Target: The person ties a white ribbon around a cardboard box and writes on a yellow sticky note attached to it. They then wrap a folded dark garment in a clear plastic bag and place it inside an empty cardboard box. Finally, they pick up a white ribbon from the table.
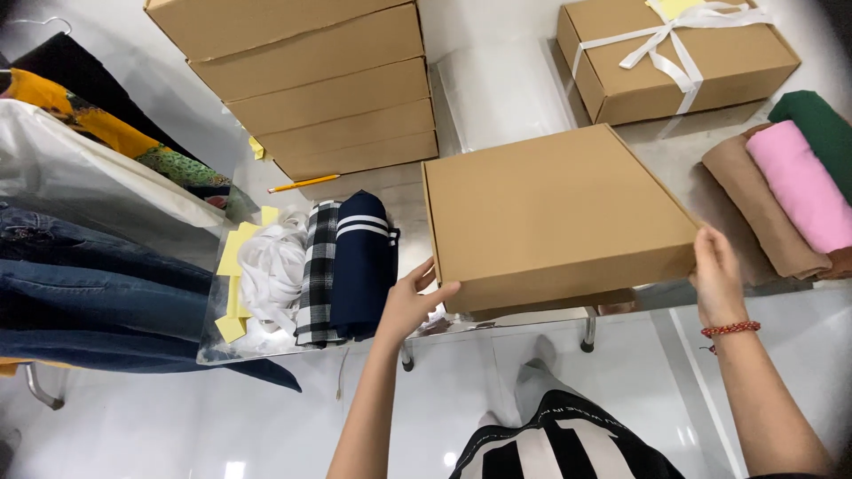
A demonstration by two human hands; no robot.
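Table (524, 89) is biggest: stack of flat cartons (319, 89) far left, ribbon-tied box (674, 62) far right. Closed flat cardboard box (555, 213) sits at near edge, centre. Left hand (410, 306) grips its near-left corner, right hand (717, 279) its near-right corner. Folded navy garment (362, 266) just left.

The flat brown cardboard box (555, 213) fills the middle of the glass table's (497, 89) front edge, overhanging it. To its left, the rolled navy striped cloth (364, 262) stands just beside it, leaving only a narrow gap where the left hand (408, 306) sits. To the right, the rolled tan cloth (759, 213) lies near the right hand (717, 279). Behind, open table runs between the stack of brown cartons (328, 89) and the ribbon-tied brown box (674, 58).
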